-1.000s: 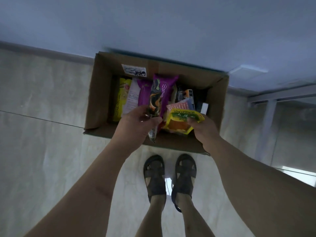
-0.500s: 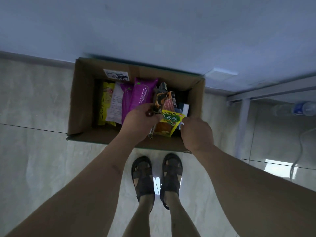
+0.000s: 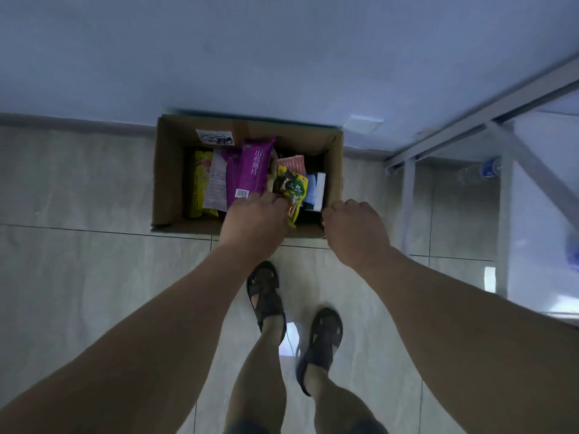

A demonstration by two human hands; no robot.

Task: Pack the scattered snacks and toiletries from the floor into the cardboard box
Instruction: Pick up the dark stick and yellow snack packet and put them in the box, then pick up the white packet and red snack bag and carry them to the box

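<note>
While the left hand (image 3: 255, 222) pinched the green-yellow packet (image 3: 290, 192) in its fingers over the cardboard box (image 3: 169, 170), it looked light, crinkly, slippery; right hand (image 3: 352, 230) curled, holding nothing.

Looks like a plain room in someone's home or maybe a dorm. Glossy pale floor tiles (image 3: 78, 277) run up to a bare painted wall (image 3: 282, 51) with a low skirting strip. On the right there's a white metal frame (image 3: 504, 214), some table or rack, and a plastic water bottle (image 3: 479, 170) lying underneath. The person's in sandals (image 3: 266, 292).
</note>
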